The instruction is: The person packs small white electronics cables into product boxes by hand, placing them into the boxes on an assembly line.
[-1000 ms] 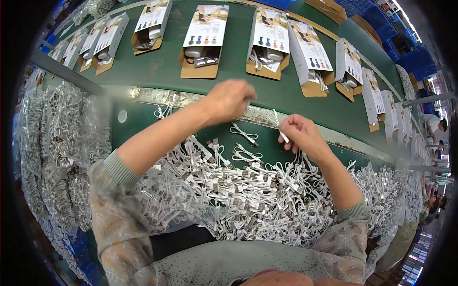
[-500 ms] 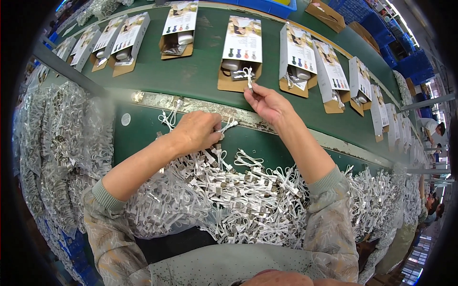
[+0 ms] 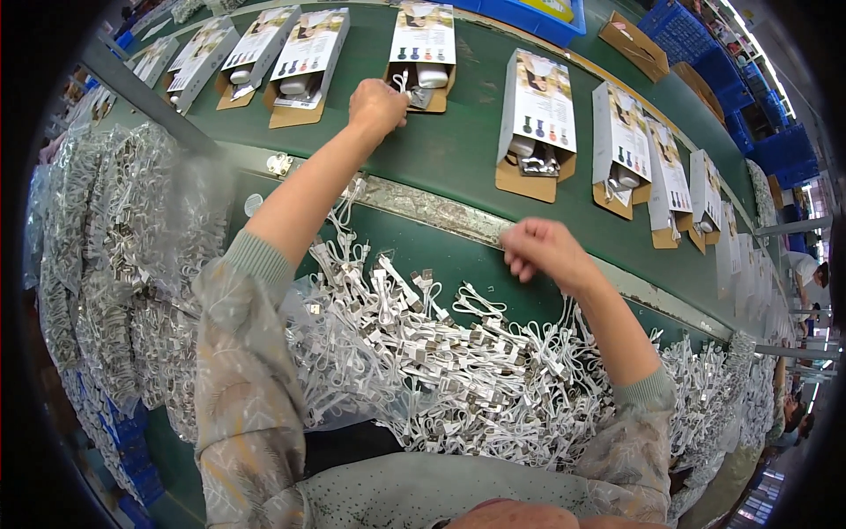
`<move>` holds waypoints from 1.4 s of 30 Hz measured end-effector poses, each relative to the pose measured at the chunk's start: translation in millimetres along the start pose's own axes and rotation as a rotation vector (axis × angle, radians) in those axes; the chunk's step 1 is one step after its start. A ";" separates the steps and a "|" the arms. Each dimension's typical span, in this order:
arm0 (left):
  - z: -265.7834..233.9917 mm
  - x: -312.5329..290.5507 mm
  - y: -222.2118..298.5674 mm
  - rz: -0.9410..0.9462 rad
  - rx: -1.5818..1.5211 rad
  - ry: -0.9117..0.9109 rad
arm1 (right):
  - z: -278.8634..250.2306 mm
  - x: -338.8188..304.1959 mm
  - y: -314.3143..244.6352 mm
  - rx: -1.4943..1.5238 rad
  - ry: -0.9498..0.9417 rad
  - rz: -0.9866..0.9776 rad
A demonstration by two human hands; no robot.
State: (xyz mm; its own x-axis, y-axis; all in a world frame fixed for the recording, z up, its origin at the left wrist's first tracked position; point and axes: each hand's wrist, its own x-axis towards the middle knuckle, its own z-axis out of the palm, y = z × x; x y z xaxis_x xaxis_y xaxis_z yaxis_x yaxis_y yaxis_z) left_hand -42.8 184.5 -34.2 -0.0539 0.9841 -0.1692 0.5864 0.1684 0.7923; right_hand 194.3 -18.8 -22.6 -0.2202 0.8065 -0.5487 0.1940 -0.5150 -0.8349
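My left hand (image 3: pixel 377 106) is stretched far out over the green conveyor belt (image 3: pixel 458 154), pinching a small white coiled cable (image 3: pixel 402 83) at the open tray of a cardboard product box (image 3: pixel 424 40). Drawn back near the belt's metal edge, my right hand (image 3: pixel 542 251) hovers with curled fingers and nothing visible in it, just above a big heap of white bundled cables (image 3: pixel 441 361) lying in front of me.
More open boxes (image 3: pixel 536 123) with printed card flaps ride the belt in a row to both sides. Clear bags of cables (image 3: pixel 115 256) pile up on my left. Blue crates (image 3: pixel 696 40) stand beyond the belt. Another person (image 3: pixel 806 269) is at the far right.
My right hand has pulled back from a box on the belt to the heap's edge. My left hand has left the heap and reached out to a box with a cable.
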 end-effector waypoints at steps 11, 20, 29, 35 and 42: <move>-25.5 -85.1 -19.9 0.519 0.070 -0.553 | 62.6 -13.3 -21.7 -0.784 0.101 -0.225; -48.6 -128.1 -35.8 0.685 0.278 -0.584 | 63.6 15.5 -12.5 -0.315 0.144 -0.223; -56.8 -122.9 -53.3 0.748 0.285 -0.549 | 73.6 28.7 -20.6 0.107 0.061 -0.131; -69.8 -120.1 -49.0 0.399 0.027 -0.646 | 79.6 40.5 -17.9 0.085 0.173 -0.180; -71.9 -107.7 -64.9 0.172 -0.238 -0.777 | 102.5 53.3 -23.5 0.100 0.177 -0.189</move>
State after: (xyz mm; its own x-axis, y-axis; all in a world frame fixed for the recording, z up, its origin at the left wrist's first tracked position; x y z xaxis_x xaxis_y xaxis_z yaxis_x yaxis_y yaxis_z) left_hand -133.2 71.6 -25.2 0.6461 0.6922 -0.3216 0.3441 0.1120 0.9322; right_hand 80.1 6.6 -36.6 -0.0712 0.9248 -0.3737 0.0683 -0.3693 -0.9268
